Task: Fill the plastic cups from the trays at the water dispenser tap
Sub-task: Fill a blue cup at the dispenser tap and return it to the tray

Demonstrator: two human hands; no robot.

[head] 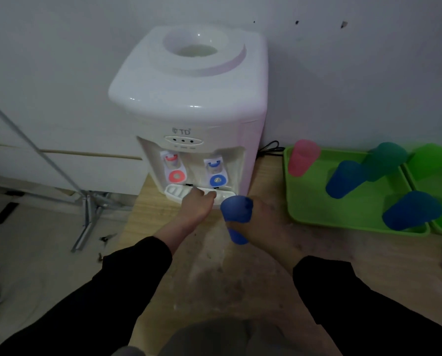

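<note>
Right hand (259, 222) is wrapped around a blue cup (236, 218), just right of the left hand (198, 204), which is loosely curled with fingertips on the dispenser's (189, 98) drip tray (175, 192). "TD" logo above both hands; the green tray (317, 217) sits right of them.

Both arms wear long black sleeves. The left sleeve (106, 286) is plain and dark, without any visible marking or seam, and ends in a snug cuff on the forearm, well back from the fingers (209, 194) of the left hand (196, 204). The right sleeve (356, 301) is the same black fabric, loose and broad, its cuff cut straight across the forearm behind the right hand (263, 219). Both hands are bare, with no gloves, rings or watch showing
</note>
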